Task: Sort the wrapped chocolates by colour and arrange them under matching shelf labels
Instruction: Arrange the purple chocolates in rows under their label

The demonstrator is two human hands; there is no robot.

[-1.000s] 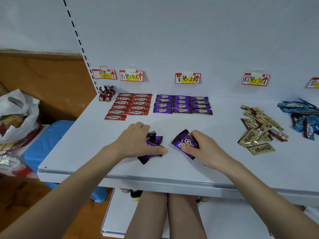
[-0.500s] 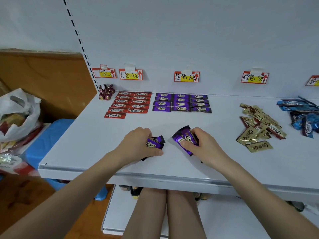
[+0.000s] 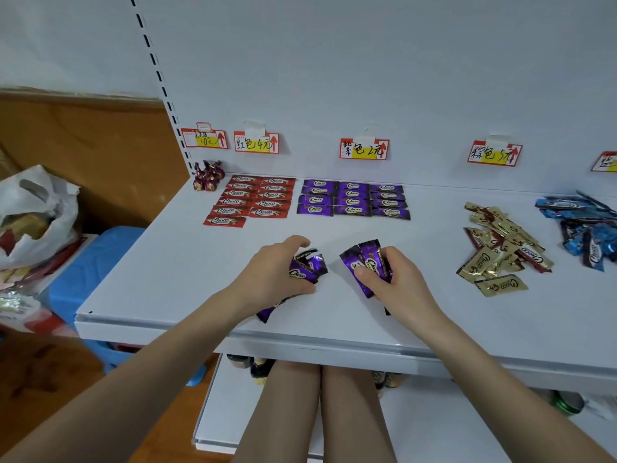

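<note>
Gripping a small bunch of purple foil-wrapped chocolate bars (image 3: 305, 267), the left hand (image 3: 277, 272) rests on the front part of the white metal shelf (image 3: 173, 269), fingers curled over the wrappers and thumb pressed against their near edge; one purple wrapper end pokes out below the wrist. Just beside it, across a narrow gap, the right hand (image 3: 397, 282) pinches a second bunch of purple bars (image 3: 365, 262) between thumb and curled fingers, their crimped ends fanning away from the person. Farther back, near the white rear panel, a neat three-column grid of flat purple bars (image 3: 352, 202) lies below a red-and-yellow handwritten paper label (image 3: 364, 149). Just left of that grid, a two-column block of red wrapped bars (image 3: 257, 198) sits under its own red-bordered label (image 3: 256, 143), with one red bar alone at the block's front left. A few dark red twisted-foil chocolates (image 3: 207, 177) stand in the back left corner beneath another small label (image 3: 204, 138). Well to the right, a loose heap of gold wrapped bars (image 3: 500, 248) lies below a fourth label (image 3: 494, 153), and a pile of blue wrapped bars (image 3: 584, 228) reaches the right edge of the view. Off the shelf to the left are a white plastic bag (image 3: 36, 208) and a blue plastic stool (image 3: 90, 262).
</note>
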